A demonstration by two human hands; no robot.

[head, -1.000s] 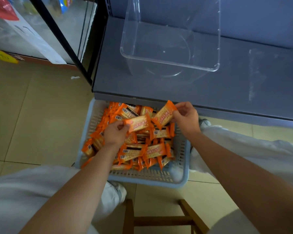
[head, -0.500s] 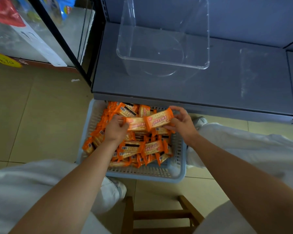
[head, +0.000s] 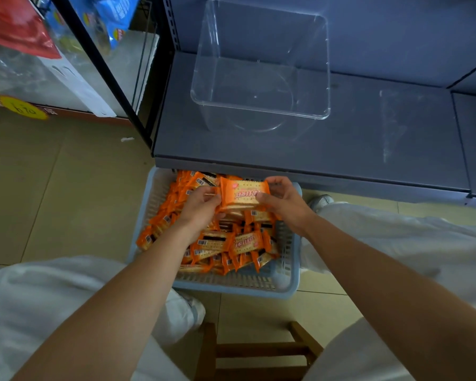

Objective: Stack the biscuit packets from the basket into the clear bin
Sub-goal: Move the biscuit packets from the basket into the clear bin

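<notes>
Packet stack gripped between left hand and right hand, above basket.

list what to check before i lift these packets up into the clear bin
1. Grip: left hand and right hand pinch opposite ends of the held packets: ok.
2. Stack squared up: lower ones hidden: cannot tell.
3. Room in the clear bin on the shelf: nothing inside: ok.
4. Clearance from the shelf edge, close to the hands: cannot tell.
5. Supply: basket holds more packets: ok.
</notes>
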